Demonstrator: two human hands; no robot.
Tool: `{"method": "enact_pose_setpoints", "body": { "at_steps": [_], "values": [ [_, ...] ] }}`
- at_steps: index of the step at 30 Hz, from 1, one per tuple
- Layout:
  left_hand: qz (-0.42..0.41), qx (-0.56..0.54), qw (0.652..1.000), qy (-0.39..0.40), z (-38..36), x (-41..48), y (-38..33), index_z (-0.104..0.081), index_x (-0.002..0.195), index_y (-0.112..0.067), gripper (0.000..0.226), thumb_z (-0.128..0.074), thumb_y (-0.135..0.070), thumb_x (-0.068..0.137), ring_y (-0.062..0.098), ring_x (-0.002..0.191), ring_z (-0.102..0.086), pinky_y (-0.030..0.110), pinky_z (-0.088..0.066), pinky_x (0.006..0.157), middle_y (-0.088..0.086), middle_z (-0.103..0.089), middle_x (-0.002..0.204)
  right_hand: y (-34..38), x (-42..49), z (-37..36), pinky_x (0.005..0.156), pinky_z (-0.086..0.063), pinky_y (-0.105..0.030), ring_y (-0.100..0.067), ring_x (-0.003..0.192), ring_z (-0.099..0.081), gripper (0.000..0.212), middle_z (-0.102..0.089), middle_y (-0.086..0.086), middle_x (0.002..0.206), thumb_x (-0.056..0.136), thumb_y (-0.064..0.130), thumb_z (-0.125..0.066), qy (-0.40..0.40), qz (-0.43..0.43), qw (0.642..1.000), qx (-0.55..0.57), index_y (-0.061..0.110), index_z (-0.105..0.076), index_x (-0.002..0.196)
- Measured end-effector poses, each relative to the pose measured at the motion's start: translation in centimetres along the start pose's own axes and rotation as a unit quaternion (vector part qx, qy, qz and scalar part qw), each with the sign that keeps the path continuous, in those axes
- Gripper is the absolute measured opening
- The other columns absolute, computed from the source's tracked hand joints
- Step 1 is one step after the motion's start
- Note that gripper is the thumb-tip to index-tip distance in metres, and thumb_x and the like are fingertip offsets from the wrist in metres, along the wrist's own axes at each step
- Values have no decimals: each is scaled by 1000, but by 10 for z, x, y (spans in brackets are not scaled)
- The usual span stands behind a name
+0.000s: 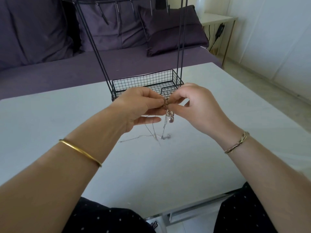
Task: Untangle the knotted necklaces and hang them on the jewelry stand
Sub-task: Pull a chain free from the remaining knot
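Left hand (pixel 139 106) and right hand (pixel 198 108) both pinch the same knot in the necklaces (pixel 168 113), held above the table (pixel 67 115). Small pendants hang just below the pinch. Thin chain strands drop to the tabletop; the tangle and blur make them uncountable.

Just beyond, the jewelry stand (pixel 146 81): one wire basket, near edge hidden by the hands. Four rods rise from it. About five hooks (pixel 117 10) show, top cut off.

One bangle per wrist.
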State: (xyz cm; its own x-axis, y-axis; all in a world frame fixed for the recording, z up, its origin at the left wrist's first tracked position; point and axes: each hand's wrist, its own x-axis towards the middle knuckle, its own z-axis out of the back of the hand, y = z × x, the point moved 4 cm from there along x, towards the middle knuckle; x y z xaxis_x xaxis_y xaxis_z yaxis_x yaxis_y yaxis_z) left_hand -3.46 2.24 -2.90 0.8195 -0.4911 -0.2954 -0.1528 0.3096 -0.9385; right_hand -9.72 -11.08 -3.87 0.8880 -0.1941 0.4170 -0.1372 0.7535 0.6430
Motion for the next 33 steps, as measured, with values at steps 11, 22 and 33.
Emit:
{"method": "enact_pose_setpoints", "body": {
  "at_steps": [11,22,33],
  "values": [
    [-3,153,988,-23,-2,5,1,-66,80,-19,7,-69,-20,87,13,94,-56,31,-47,81,2,-66,104,1,2,0,70,-48,-32,-11,81,-56,4,-56,7,86,83,14,-61,-14,18,997,-74,17,-63,84],
    [53,46,996,-46,-3,6,2,-63,76,-17,11,-65,-15,86,12,76,-53,29,-45,76,-5,-63,76,4,0,1,64,-44,-12,-5,67,-54,16,-59,4,78,83,1,-63,-24,-15,999,37,9,-62,97],
    [42,-22,998,-29,-7,5,4,-59,67,-16,20,-59,-10,87,10,63,-50,24,-44,62,-3,-59,66,7,-2,-2,59,-38,-11,-6,73,-54,11,-54,10,79,80,5,-65,1,-8,1000,-13,15,-60,80]
  ]
}}
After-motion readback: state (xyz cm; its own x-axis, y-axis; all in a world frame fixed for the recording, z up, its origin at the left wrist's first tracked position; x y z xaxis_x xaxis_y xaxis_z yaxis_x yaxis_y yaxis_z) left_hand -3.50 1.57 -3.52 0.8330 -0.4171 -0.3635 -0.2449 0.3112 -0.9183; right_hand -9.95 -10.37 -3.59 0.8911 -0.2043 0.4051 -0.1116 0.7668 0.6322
